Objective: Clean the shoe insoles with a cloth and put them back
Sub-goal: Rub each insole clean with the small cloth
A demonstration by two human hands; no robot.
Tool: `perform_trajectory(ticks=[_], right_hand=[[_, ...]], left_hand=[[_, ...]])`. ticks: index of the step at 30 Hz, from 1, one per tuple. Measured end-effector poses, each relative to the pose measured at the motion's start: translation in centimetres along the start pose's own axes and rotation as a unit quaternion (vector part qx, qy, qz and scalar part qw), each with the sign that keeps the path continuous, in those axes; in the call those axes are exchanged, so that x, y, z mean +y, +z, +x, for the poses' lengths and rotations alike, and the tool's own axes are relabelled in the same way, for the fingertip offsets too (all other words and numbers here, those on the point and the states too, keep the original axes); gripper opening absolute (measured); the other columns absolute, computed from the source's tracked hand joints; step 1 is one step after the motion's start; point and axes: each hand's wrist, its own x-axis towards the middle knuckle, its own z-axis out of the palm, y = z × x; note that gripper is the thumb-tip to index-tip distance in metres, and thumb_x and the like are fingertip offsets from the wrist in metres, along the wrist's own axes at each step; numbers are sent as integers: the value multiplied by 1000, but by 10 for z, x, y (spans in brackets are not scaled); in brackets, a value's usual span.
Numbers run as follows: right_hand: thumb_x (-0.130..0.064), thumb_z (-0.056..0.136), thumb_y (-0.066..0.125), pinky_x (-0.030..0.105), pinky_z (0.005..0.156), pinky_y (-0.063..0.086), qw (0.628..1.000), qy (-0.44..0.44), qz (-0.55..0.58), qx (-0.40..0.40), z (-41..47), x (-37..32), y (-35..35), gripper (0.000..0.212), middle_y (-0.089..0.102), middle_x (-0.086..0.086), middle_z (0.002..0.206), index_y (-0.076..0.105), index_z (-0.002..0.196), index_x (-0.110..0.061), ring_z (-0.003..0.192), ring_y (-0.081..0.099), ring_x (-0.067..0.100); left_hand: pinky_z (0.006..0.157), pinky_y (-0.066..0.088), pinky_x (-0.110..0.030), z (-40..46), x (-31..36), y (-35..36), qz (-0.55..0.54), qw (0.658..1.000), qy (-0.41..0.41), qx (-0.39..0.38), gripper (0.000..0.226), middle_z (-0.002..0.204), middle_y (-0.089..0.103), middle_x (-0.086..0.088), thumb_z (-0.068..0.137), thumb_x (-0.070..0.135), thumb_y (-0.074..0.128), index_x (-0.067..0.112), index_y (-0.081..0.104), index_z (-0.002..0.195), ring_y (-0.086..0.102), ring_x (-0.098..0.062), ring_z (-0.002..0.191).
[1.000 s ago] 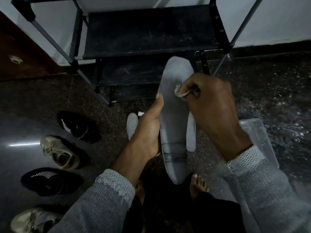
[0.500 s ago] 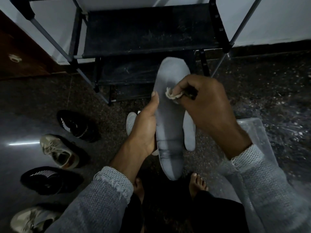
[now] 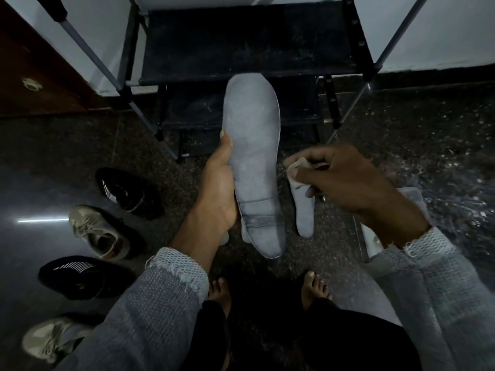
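1. Feet [image 3: 314,287] of yours, bare, stand on the dark speckled floor [image 3: 417,135] at the bottom of the view, between your two grey sleeves.
2. Your left hand [image 3: 217,188] grips the large grey insole [image 3: 253,156] along its left edge, thumb up the side, fingers wrapped behind; the insole stands nearly upright, toe end up.
3. Your right hand [image 3: 345,180] is curled round a pale cloth [image 3: 296,170], pinching it just beside the insole's right edge, not touching it.
4. A second insole [image 3: 304,212] lies on the floor below the cloth, partly hidden by your right hand.
5. To your left, four shoes sit in a row on the floor: two black shoes [image 3: 126,192] alternating with two beige sneakers [image 3: 96,231].
6. A clear plastic container [image 3: 375,236] shows under your right forearm.
7. Farthest off, a black shoe rack [image 3: 246,46] stands against the pale wall.
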Motion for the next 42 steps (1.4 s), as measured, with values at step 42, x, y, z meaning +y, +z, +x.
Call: perform_trajectory(ticks=[42], right_hand=[[-15, 83, 73, 15, 49, 51, 998, 40, -10, 48, 33, 74, 5, 7, 66, 0, 67, 71, 77, -12, 56, 60, 10]], left_hand=[[64, 54, -15, 29, -42, -21, 268, 963, -4, 21, 15, 98, 71, -1, 95, 18, 61, 9, 67, 105, 69, -6, 82]])
